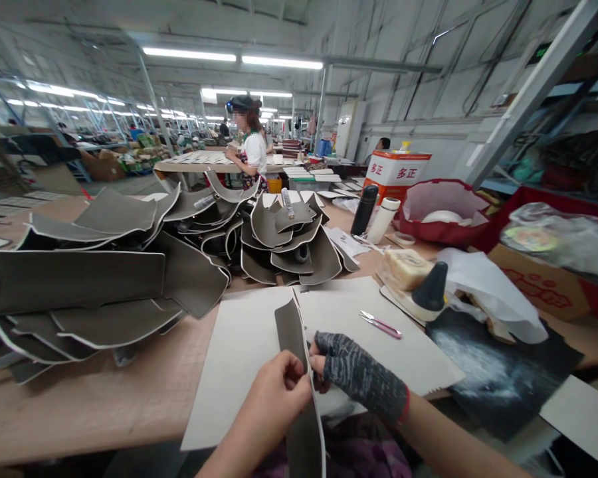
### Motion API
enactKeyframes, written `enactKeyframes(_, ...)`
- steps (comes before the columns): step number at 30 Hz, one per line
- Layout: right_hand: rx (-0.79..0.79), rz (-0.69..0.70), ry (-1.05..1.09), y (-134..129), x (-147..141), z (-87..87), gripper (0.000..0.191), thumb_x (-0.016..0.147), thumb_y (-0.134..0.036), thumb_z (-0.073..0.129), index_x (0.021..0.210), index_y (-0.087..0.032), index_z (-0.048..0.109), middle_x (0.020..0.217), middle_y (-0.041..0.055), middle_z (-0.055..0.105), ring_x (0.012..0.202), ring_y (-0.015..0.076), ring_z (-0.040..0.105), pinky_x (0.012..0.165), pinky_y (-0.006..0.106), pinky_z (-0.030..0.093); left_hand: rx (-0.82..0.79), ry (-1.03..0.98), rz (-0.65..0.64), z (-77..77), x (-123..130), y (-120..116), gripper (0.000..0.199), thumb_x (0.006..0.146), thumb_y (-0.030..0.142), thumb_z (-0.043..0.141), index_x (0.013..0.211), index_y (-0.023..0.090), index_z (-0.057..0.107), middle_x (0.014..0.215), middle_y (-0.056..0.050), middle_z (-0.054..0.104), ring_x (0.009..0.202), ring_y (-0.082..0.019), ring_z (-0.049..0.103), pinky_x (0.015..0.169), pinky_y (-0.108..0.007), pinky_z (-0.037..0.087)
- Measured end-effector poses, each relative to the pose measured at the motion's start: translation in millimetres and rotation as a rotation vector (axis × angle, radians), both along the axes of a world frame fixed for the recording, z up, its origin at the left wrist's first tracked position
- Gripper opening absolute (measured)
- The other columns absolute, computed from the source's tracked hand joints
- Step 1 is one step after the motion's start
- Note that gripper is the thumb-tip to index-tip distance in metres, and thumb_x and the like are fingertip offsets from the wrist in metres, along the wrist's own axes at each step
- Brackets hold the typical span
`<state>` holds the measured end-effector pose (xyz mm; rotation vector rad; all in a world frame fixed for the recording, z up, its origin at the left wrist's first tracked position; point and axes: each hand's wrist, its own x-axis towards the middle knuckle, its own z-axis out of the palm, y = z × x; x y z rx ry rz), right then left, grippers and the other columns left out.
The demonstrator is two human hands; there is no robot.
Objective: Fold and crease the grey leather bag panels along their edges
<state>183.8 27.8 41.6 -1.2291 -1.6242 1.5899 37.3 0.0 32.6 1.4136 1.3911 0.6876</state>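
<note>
A long grey-brown strip (292,326) with a white edge stands on its side over the white board (239,345), running toward me. My left hand (279,392), bare, pinches the strip's upper edge from the left. On the other side my right hand (356,372), in a dark grey fingerless glove with a red cuff, grips the same edge, its fingertips partly hidden behind the strip. Both hands are close together, near the strip's middle. Pink-handled snips (381,325) lie on the board to the right of my right hand.
Stacked grey-brown panels (80,279) cover the table's left, with more panels (289,232) beyond the board. A black bottle (365,209), a white bottle (383,220), a dark cone-shaped object (431,287) and a red bag (443,212) stand right. A person (252,149) works at another table behind.
</note>
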Motion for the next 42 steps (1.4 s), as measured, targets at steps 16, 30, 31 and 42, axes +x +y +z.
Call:
enactKeyframes(16, 0.065, -0.022, -0.098, -18, 7, -9.2, 0.017, 0.078, -0.034, 0.046, 0.077, -0.017, 0.045, 0.059, -0.0031, 0.051, 0.053, 0.0122, 0.054, 0.053, 0.025, 0.044, 0.099, 0.08, -0.034, -5.0, 10, -3, 0.017, 0.074, 0.026, 0.042, 0.058, 0.02, 0.044, 0.047, 0.003, 0.05, 0.045, -0.012, 0.046, 0.044, -0.021, 0.029)
enactKeyframes(30, 0.366, -0.171, -0.539, 5, 55, -15.7, 0.009, 0.077, -0.025, 0.041, 0.072, -0.019, 0.046, 0.064, 0.0003, 0.054, 0.059, 0.0142, 0.054, 0.059, 0.027, 0.044, 0.071, 0.039, 0.155, 0.7, -16, 1, 0.015, 0.069, 0.025, 0.046, 0.056, 0.021, 0.041, 0.047, 0.005, 0.049, 0.042, -0.012, 0.05, 0.042, -0.021, 0.036)
enactKeyframes(31, 0.317, -0.19, -0.502, 9, 57, -17.3, 0.008, 0.076, -0.025, 0.042, 0.071, -0.019, 0.044, 0.061, -0.0013, 0.052, 0.054, 0.0133, 0.054, 0.054, 0.026, 0.044, 0.054, 0.024, 0.164, 3.6, -17, 1, 0.015, 0.069, 0.026, 0.047, 0.056, 0.021, 0.041, 0.047, 0.004, 0.049, 0.043, -0.012, 0.051, 0.042, -0.021, 0.037)
enactKeyframes(42, 0.289, -0.04, -0.209, -39, 10, -4.3, 0.043, 0.071, -0.022, 0.053, 0.114, -0.021, 0.051, 0.095, 0.0058, 0.063, 0.086, 0.0207, 0.058, 0.079, 0.032, 0.046, 0.107, -0.113, 0.183, 5.3, -1, 4, 0.014, 0.072, 0.025, 0.043, 0.058, 0.021, 0.041, 0.044, 0.004, 0.054, 0.044, -0.014, 0.056, 0.046, -0.024, 0.042)
